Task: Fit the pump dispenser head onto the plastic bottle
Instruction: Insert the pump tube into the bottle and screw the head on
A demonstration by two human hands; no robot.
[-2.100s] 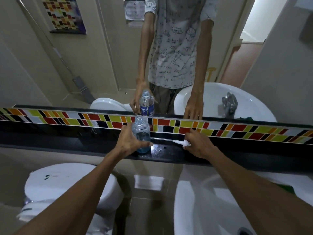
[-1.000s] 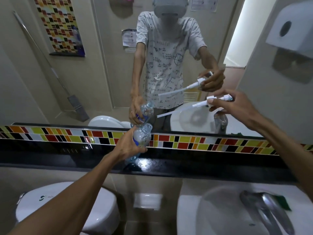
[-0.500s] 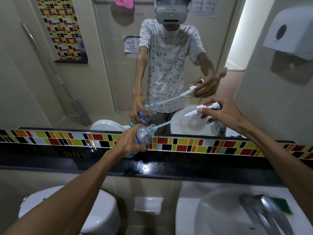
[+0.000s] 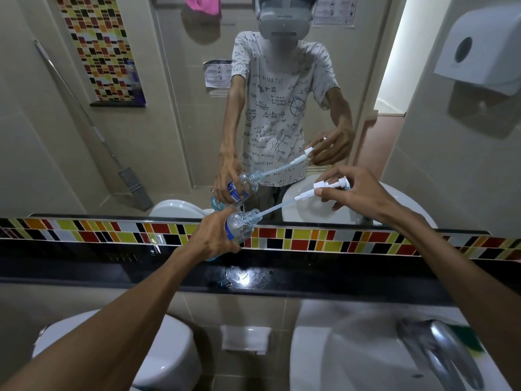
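My left hand [image 4: 210, 238] grips a clear plastic bottle [image 4: 239, 225] with a blue label, tilted so its open neck points up and to the right, above a black shelf. My right hand [image 4: 358, 193] pinches the white pump dispenser head [image 4: 329, 185] by its collar, up and to the right of the bottle. The pump's thin dip tube [image 4: 277, 207] slants down-left, and its lower end sits inside the bottle's neck. The collar is well apart from the neck. A mirror behind repeats both hands, the bottle and the pump.
A glossy black shelf [image 4: 338, 277] runs across under a strip of coloured tiles [image 4: 310, 241], with a wet patch below the bottle. A white basin [image 4: 352, 356] with a metal tap [image 4: 439, 351] lies lower right, a toilet [image 4: 169, 351] lower left, a paper dispenser [image 4: 479, 46] on the right wall.
The bottle left the shelf and was tilted. My right hand carried the pump up, then brought its tube tip down-left into the neck, where it now sits a little deeper.
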